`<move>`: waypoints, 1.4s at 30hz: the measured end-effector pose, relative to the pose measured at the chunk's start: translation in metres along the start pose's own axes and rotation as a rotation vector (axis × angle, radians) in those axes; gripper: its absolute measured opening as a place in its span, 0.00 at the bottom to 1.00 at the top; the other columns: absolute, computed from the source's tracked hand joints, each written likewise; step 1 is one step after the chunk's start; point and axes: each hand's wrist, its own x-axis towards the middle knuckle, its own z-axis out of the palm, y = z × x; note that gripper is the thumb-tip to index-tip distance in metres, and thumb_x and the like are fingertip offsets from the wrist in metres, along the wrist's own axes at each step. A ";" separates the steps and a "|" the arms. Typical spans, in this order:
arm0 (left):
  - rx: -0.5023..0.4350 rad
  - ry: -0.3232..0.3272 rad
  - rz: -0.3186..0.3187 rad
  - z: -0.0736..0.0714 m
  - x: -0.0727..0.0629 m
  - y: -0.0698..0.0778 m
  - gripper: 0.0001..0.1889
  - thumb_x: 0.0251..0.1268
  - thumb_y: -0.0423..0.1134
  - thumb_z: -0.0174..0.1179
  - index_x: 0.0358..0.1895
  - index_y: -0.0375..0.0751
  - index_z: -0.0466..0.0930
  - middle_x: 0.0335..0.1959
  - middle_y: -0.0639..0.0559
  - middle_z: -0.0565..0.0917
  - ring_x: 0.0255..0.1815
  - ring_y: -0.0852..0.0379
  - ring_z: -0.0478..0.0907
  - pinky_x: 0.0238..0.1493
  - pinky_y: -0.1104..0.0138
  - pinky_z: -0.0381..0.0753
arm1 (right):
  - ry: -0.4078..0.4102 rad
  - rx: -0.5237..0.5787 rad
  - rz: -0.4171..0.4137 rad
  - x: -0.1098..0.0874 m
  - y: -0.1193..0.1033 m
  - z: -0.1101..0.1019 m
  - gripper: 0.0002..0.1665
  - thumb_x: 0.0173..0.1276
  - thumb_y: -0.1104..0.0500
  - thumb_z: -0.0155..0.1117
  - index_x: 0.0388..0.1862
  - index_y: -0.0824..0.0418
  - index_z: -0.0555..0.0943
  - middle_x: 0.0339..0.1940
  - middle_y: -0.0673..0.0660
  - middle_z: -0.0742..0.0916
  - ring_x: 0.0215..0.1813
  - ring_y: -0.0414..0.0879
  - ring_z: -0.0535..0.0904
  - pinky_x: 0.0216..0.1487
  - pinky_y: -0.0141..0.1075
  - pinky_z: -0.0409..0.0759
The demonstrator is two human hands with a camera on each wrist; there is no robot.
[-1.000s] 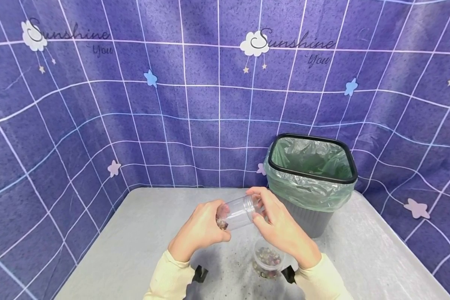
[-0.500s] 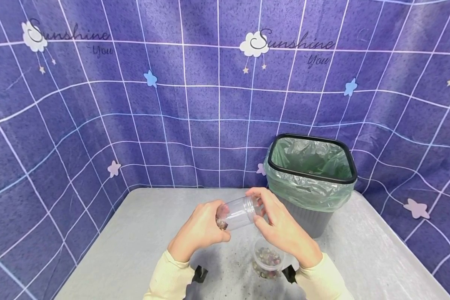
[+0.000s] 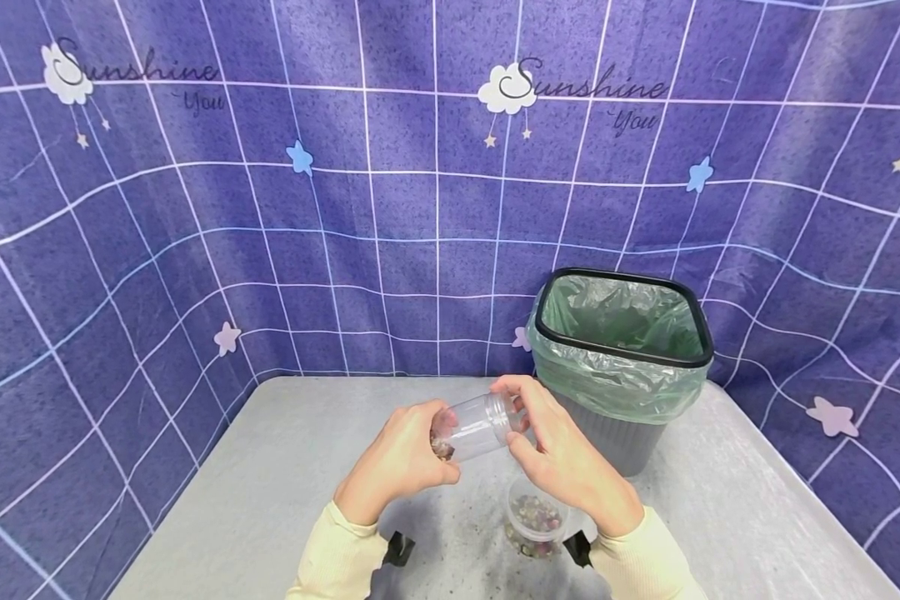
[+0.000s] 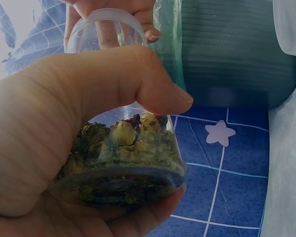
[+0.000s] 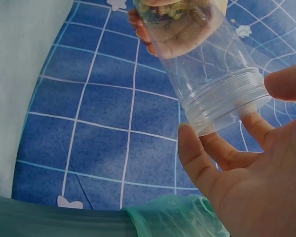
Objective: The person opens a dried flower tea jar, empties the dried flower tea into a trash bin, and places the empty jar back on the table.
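My left hand (image 3: pixel 403 454) grips the base end of a clear plastic jar (image 3: pixel 474 427), thumb across its side. The jar is tilted, nearly on its side, with its threaded mouth toward the right. Dried flower buds (image 4: pixel 123 136), yellow-green with a dark red bit, lie gathered at its bottom in the left wrist view. At the mouth, my right hand (image 3: pixel 562 454) holds the threaded rim (image 5: pixel 227 101) between thumb and fingertips. No lid shows on that mouth. Below my right hand a second clear jar (image 3: pixel 534 523) stands on the table, holding similar dried pieces.
A grey ribbed bin (image 3: pixel 622 437) with a green liner bag (image 3: pixel 622 392) and black rim stands at the back right. Small crumbs lie on the grey table (image 3: pixel 285 483) near the second jar. A purple gridded curtain (image 3: pixel 390 208) surrounds the table.
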 end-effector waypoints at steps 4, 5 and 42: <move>0.000 0.000 0.000 0.000 0.000 0.000 0.22 0.32 0.37 0.75 0.36 0.52 0.77 0.24 0.62 0.79 0.24 0.63 0.74 0.28 0.67 0.76 | 0.006 -0.012 -0.007 0.000 0.000 0.001 0.35 0.63 0.66 0.59 0.69 0.48 0.69 0.52 0.42 0.77 0.49 0.41 0.76 0.50 0.40 0.79; 0.002 0.001 0.002 0.000 0.000 0.000 0.22 0.32 0.37 0.75 0.36 0.52 0.77 0.24 0.62 0.79 0.24 0.63 0.74 0.28 0.67 0.75 | 0.007 -0.015 -0.010 0.000 0.000 0.001 0.35 0.63 0.65 0.60 0.69 0.48 0.69 0.52 0.42 0.77 0.49 0.41 0.75 0.50 0.40 0.79; 0.019 0.010 0.010 0.000 0.000 0.002 0.21 0.32 0.37 0.74 0.36 0.53 0.78 0.23 0.63 0.79 0.23 0.64 0.74 0.27 0.68 0.75 | 0.075 -0.011 0.142 0.004 0.000 0.010 0.21 0.80 0.49 0.55 0.68 0.45 0.69 0.49 0.48 0.86 0.41 0.38 0.81 0.45 0.37 0.81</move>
